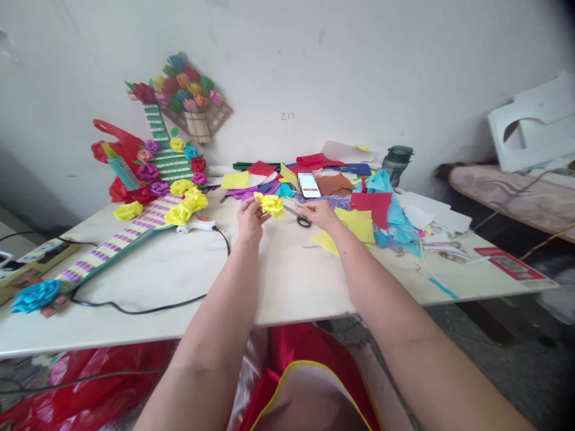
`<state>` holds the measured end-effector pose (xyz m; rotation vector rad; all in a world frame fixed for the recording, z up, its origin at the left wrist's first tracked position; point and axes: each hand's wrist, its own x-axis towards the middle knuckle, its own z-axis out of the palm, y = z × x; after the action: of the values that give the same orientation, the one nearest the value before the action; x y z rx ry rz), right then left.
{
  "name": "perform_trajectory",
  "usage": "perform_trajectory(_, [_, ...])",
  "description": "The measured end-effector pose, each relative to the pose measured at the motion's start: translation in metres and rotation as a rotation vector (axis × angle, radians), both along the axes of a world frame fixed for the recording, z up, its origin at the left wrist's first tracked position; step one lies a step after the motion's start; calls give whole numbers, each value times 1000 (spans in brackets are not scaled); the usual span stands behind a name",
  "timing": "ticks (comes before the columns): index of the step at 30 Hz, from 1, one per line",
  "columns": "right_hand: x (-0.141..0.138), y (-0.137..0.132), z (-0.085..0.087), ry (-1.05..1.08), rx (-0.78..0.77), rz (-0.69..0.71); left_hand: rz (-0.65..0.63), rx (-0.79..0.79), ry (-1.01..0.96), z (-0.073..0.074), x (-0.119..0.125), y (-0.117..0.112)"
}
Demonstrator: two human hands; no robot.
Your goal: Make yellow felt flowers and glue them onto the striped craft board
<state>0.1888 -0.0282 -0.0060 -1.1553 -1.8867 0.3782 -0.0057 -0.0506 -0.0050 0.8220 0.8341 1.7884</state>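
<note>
A small reddish marking [287,117], reading "217" or perhaps "Z17", stands on the white wall [287,75].

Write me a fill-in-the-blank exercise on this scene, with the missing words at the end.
1. The left hand holds a paper flower coloured ____.
2. The cord of the white glue gun is ____.
3. The bottle stands to the ____ of the smartphone.
4. The paper rose beside the power strip is ____.

Missing words: yellow; black; right; blue.
</note>
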Motion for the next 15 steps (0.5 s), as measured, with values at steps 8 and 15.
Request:
perform_trajectory(8, [-7, -9, 12, 195, -161, 24, -59, 46, 12, -3, 3, 0])
perform_trajectory(15, [-14, -8, 9, 234, -208, 58, -108, 74, -52, -4, 13, -1])
